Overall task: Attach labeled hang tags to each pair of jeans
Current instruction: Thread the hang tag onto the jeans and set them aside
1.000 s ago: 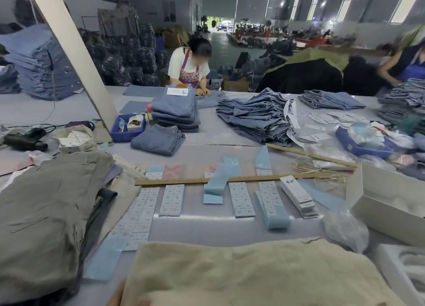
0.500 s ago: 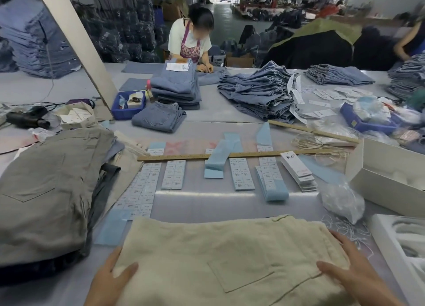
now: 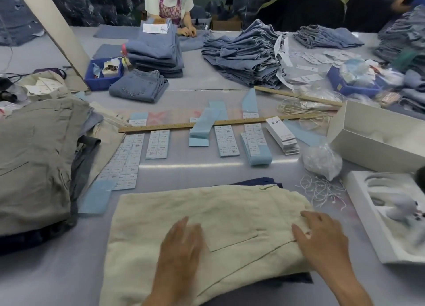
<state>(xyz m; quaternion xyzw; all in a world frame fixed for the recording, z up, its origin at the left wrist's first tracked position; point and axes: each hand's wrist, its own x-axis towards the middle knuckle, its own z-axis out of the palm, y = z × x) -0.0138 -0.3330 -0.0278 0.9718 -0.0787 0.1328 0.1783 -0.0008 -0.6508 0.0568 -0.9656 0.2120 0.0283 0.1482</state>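
A folded beige pair of trousers (image 3: 207,216) lies on the grey table in front of me, on top of a dark navy garment. My left hand (image 3: 181,243) lies flat on its middle, fingers straight. My right hand (image 3: 322,234) rests on its right edge, fingers spread over the fabric. A stack of white hang tags (image 3: 282,135) lies beyond, right of centre. Sticker label sheets (image 3: 158,144) on blue backing lie in rows under a wooden ruler (image 3: 207,123). Loose white tag strings (image 3: 322,188) lie right of the trousers.
A pile of grey-green trousers (image 3: 34,158) sits at the left. White open boxes (image 3: 377,135) and a tray (image 3: 391,216) stand at the right, with a plastic bag (image 3: 322,160). Blue jeans stacks (image 3: 156,50) and a worker (image 3: 170,2) are farther back.
The view tilted down. Both hands moved from the trousers' near corners onto the fabric, the left to the middle and the right to the right edge.
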